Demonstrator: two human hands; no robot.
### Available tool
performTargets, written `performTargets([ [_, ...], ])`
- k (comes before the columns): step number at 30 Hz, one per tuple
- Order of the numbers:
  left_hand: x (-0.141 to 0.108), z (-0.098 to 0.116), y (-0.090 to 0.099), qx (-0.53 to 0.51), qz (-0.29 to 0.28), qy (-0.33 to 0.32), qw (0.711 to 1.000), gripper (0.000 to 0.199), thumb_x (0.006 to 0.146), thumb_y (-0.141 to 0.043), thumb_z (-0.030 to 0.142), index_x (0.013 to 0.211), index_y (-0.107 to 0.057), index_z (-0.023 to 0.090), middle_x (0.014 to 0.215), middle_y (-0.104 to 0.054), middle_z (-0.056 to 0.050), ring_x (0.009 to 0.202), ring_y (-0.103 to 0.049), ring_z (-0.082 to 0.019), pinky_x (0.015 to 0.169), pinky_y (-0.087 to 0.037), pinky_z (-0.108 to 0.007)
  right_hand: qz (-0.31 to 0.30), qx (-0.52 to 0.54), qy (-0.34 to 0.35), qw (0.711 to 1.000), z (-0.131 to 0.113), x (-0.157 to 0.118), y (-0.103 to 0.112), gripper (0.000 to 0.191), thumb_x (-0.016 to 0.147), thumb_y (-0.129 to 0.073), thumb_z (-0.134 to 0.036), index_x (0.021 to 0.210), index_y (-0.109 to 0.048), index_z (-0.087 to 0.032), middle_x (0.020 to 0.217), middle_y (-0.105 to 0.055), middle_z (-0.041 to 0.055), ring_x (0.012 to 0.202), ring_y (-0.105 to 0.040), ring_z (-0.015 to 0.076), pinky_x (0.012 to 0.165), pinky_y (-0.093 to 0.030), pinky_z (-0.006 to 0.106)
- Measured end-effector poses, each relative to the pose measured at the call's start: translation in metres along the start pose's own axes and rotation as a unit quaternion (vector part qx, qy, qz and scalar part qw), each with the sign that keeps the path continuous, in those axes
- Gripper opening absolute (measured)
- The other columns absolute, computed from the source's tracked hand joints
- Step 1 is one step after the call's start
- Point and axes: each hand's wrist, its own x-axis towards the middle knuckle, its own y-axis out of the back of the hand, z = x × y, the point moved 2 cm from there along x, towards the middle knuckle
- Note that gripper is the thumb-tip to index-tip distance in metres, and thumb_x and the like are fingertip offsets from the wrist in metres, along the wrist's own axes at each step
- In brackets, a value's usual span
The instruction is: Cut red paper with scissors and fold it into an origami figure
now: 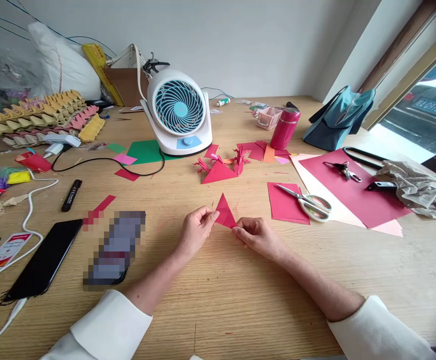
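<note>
A small sheet of red paper (225, 212), folded to a triangle with its point away from me, is held between both hands just above the table. My left hand (198, 227) pinches its left corner between thumb and fingers. The right corner is gripped by my right hand (257, 237), thumb on top and fingers curled below. Beyond it lie a larger red paper triangle (220, 172) and several small folded red paper figures (241, 159). To the right, scissors (313, 206) rest on a stack of red paper squares (283, 200).
A white fan (180, 110) stands at the back, near a pink bottle (286, 128) and a teal bag (338, 120). Large red sheets (356, 192) with keys lie right. At left are a black phone (47, 260), a blurred-out phone (118, 247), a marker (71, 195) and cables.
</note>
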Motion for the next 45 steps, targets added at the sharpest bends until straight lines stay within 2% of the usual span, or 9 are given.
performTargets([
  [9,0.027,-0.022,0.042,0.124,0.045,-0.06,0.989,0.028,0.087,-0.052,0.041,0.073,-0.063,0.019,0.052,-0.053,0.003,0.046,-0.049,-0.012,0.049,-0.041,-0.023,0.058,-0.04,0.024,0.997,0.003,0.006,0.009,0.034,0.092,-0.048,-0.043,0.071,-0.054,-0.018,0.057,-0.056,-0.0015,0.048,-0.048,0.0099,0.046,-0.036,0.022],
  [15,0.036,-0.028,0.061,0.214,0.095,-0.105,0.966,0.018,0.085,-0.054,0.02,0.09,-0.071,0.022,0.095,-0.069,-0.007,0.09,-0.062,-0.023,0.083,-0.047,-0.035,0.16,-0.224,0.101,0.956,-0.022,0.087,0.041,0.019,0.087,-0.054,-0.034,0.094,-0.063,-0.019,0.087,-0.068,0.0065,0.07,-0.062,0.0169,0.066,-0.049,0.03],
  [18,0.032,-0.025,0.054,0.342,0.128,-0.159,0.917,0.026,0.09,-0.05,0.025,0.109,-0.067,0.021,0.1,-0.064,-0.01,0.096,-0.058,-0.026,0.086,-0.046,-0.038,0.21,-0.272,0.103,0.933,-0.026,0.136,0.052,0.039,0.077,-0.066,-0.032,0.113,-0.06,-0.019,0.115,-0.062,0.0147,0.102,-0.059,0.0272,0.089,-0.046,0.041],
  [22,0.028,-0.021,0.04,0.37,0.091,-0.181,0.907,0.034,0.09,-0.054,0.04,0.115,-0.062,0.018,0.104,-0.061,-0.012,0.098,-0.055,-0.028,0.089,-0.045,-0.04,0.228,-0.324,0.086,0.914,-0.016,0.167,0.05,0.044,0.071,-0.072,-0.032,0.112,-0.062,-0.018,0.112,-0.065,0.0155,0.111,-0.054,0.0339,0.095,-0.04,0.048],
  [27,0.028,-0.014,0.031,0.373,0.07,-0.138,0.915,0.045,0.08,-0.066,0.048,0.113,-0.058,0.019,0.109,-0.059,-0.013,0.101,-0.052,-0.031,0.084,-0.043,-0.042,0.231,-0.33,0.056,0.914,-0.011,0.151,0.035,0.014,0.074,-0.065,-0.032,0.081,-0.066,-0.02,0.082,-0.067,0.0059,0.076,-0.061,0.0229,0.075,-0.049,0.036],
  [29,0.029,-0.012,0.029,0.371,0.046,-0.135,0.918,0.041,0.078,-0.069,0.044,0.108,-0.057,0.019,0.108,-0.059,-0.012,0.102,-0.052,-0.031,0.082,-0.043,-0.041,0.258,-0.313,0.054,0.912,-0.019,0.138,0.03,0.017,0.074,-0.064,-0.036,0.075,-0.066,-0.018,0.087,-0.066,0.0081,0.079,-0.061,0.0235,0.074,-0.049,0.037],
  [32,0.03,-0.011,0.029,0.351,0.035,-0.136,0.926,0.033,0.076,-0.072,0.034,0.101,-0.057,0.018,0.105,-0.06,-0.012,0.099,-0.053,-0.03,0.081,-0.043,-0.04,0.301,-0.259,0.058,0.916,-0.031,0.113,0.023,0.026,0.075,-0.063,-0.042,0.086,-0.067,-0.018,0.102,-0.066,0.0103,0.092,-0.061,0.0252,0.074,-0.051,0.035],
  [40,0.033,-0.021,0.032,0.303,0.007,-0.208,0.93,0.02,0.083,-0.06,0.017,0.102,-0.059,0.016,0.102,-0.063,-0.012,0.098,-0.056,-0.028,0.087,-0.045,-0.041,0.351,-0.069,0.019,0.934,-0.031,0.062,-0.007,0.045,0.076,-0.061,-0.059,0.092,-0.065,-0.017,0.079,-0.07,0.0068,0.068,-0.064,0.0188,0.059,-0.051,0.03],
  [45,0.025,-0.025,0.033,0.283,-0.003,-0.248,0.926,0.023,0.085,-0.053,0.011,0.105,-0.062,0.018,0.102,-0.067,-0.012,0.097,-0.059,-0.028,0.089,-0.048,-0.044,0.356,-0.009,0.02,0.934,-0.035,0.043,0.005,0.049,0.075,-0.062,-0.061,0.098,-0.064,-0.017,0.084,-0.071,0.0075,0.073,-0.065,0.0197,0.061,-0.052,0.029],
])
